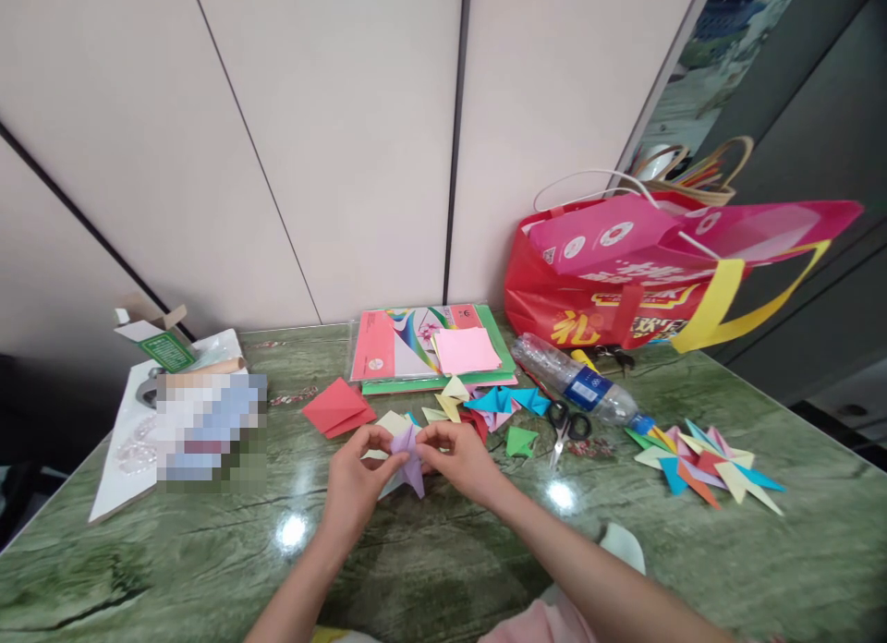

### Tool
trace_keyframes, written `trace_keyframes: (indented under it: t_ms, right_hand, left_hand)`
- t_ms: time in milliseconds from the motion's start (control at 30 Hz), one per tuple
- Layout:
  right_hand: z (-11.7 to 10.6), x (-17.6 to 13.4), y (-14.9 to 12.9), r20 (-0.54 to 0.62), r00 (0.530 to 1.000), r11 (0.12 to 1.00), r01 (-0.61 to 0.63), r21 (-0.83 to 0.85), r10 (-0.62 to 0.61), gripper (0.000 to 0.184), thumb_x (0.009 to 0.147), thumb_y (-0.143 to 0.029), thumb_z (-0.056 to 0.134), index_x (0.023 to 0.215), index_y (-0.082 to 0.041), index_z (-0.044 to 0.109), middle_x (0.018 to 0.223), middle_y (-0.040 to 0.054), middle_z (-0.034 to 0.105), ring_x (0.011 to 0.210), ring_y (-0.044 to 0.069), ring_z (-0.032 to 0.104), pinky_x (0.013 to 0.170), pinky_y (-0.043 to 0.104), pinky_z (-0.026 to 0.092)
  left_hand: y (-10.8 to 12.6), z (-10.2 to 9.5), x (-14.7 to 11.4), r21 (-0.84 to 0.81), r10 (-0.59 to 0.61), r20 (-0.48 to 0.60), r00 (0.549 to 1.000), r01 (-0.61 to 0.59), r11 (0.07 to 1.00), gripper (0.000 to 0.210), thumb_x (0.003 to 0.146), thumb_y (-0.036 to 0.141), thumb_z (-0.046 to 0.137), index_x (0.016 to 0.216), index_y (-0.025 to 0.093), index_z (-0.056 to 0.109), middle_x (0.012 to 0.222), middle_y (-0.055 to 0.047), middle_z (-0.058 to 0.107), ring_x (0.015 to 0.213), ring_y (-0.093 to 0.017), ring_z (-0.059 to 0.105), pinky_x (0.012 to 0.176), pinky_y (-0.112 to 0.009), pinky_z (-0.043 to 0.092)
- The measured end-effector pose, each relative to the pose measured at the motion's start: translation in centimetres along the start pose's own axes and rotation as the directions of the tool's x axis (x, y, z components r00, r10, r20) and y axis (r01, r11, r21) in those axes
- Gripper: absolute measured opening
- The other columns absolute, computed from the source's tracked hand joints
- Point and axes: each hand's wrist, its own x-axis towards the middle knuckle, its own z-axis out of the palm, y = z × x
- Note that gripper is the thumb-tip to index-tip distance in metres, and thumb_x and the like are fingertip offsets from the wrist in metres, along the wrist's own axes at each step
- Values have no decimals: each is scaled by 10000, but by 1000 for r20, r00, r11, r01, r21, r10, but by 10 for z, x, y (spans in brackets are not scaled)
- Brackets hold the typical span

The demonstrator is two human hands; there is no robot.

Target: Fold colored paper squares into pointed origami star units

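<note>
Between my two hands is a piece of folded lilac origami paper (pixel 414 474), held up over the table with a pointed end hanging down. The thumb and fingers of my left hand (pixel 357 469) pinch its left side. My right hand (pixel 461 458) pinches the right side near the top. Pale cream folded paper (pixel 393 424) lies just behind my fingers, partly hidden by them. A red folded paper (pixel 338 408) rests beyond my left hand. Past my right hand are blue folded pieces (pixel 500 400) and a small green one (pixel 520 442).
Black-handled scissors (pixel 568 429) and a clear plastic bottle (pixel 582 380) lie to the right, near a pile of colourful folded pieces (pixel 710 463). Paper packs (pixel 394 347) with pink squares (pixel 467 350) lie at the back. A red bag (pixel 610 292) stands back right; a white board (pixel 131 458) is left.
</note>
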Motion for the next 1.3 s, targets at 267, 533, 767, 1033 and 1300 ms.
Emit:
trace_keyframes:
  t_ms: [267,533,767,1033,1300]
  right_hand:
    - [-2,1,0,-43,996,992,78,-103,-82,120,676,-283,619,688,-164,626,681,21,641,645,149,585,595,260,487]
    - [-2,1,-1,-29,996,993,75,-96,-78,93,663,-241,617,681,-153,637,683,27,655,634,152,594,615,267,473]
    - [-3,1,-2,-62,993,993,98,-71,-102,78,643,-195,618,688,-159,565,684,12,619,641,137,580,583,240,454]
    - [-3,-1,-5,3,993,992,119,-31,-119,105,648,-146,592,749,-161,565,719,-4,599,676,115,569,606,221,447]
    - [-1,-3,-4,56,991,989,123,-79,-118,138,690,-190,594,825,-166,601,733,9,599,682,121,557,568,214,437]
  left_hand:
    - [-1,1,-1,40,27,67,997,-30,999,156,620,311,674,668,170,626,763,-38,617,722,-181,580,551,-243,498]
    - [1,1,-2,54,27,91,996,-32,998,132,645,299,652,661,168,646,738,-38,622,676,-168,569,479,-209,453]
    - [14,0,-2,-78,-87,164,983,101,992,174,640,316,651,605,146,635,580,7,578,486,-110,516,469,-223,472]
    - [3,0,-1,-211,-187,161,969,219,953,273,594,308,703,784,142,599,616,3,601,486,-121,536,389,-217,456]
    - [5,-3,-1,-35,-158,158,975,165,986,224,622,332,671,579,114,640,485,12,561,385,-77,456,390,-188,367]
